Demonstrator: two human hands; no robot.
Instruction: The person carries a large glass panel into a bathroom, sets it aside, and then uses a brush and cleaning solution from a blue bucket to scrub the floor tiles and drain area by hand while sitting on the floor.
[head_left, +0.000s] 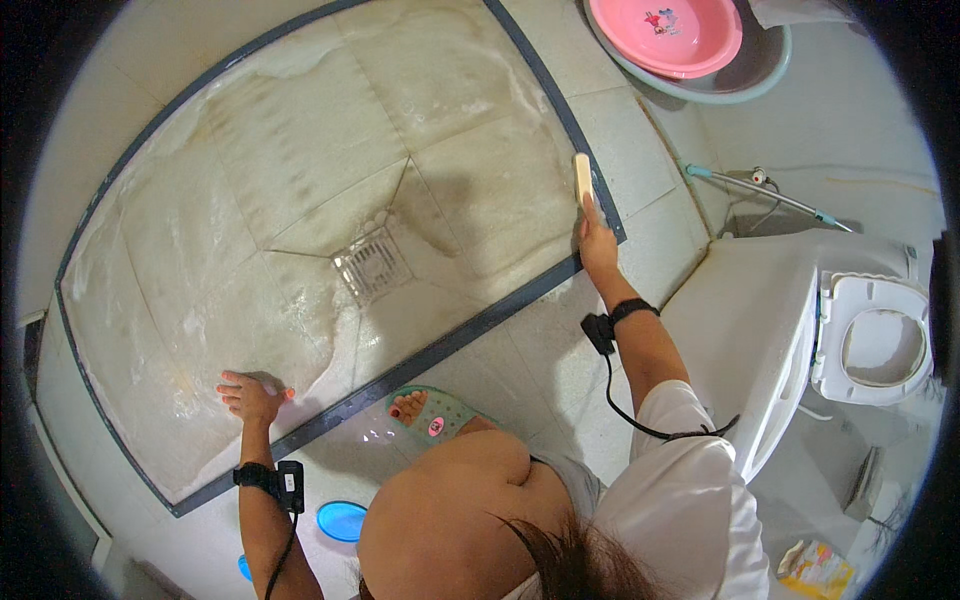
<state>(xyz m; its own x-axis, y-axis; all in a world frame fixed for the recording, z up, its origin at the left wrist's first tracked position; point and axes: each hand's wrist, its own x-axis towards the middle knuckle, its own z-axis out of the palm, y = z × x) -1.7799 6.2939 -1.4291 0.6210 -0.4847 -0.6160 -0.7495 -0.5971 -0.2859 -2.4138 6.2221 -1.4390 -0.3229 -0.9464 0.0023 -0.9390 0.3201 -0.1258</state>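
My right hand (598, 244) grips a slim cream-coloured tool (582, 176), seemingly a scrubbing brush. It lies along the inner side of the dark shower curb (450, 341), near the right corner; its underside is hidden. Over the lower left of the wet tiled shower floor (300, 180), my left hand (253, 397) is spread with nothing in it. Whether its palm touches the tiles I cannot tell. Between the hands sits a square metal floor drain (371, 262), with a thin film of suds and water around it.
A green slipper (442, 412) on my foot stands just outside the curb. Blue round objects (341, 521) lie by my left forearm. To the right are a white toilet seat (829, 337), a metal pole (772, 196) and a pink basin (667, 37) in a larger tub (776, 71).
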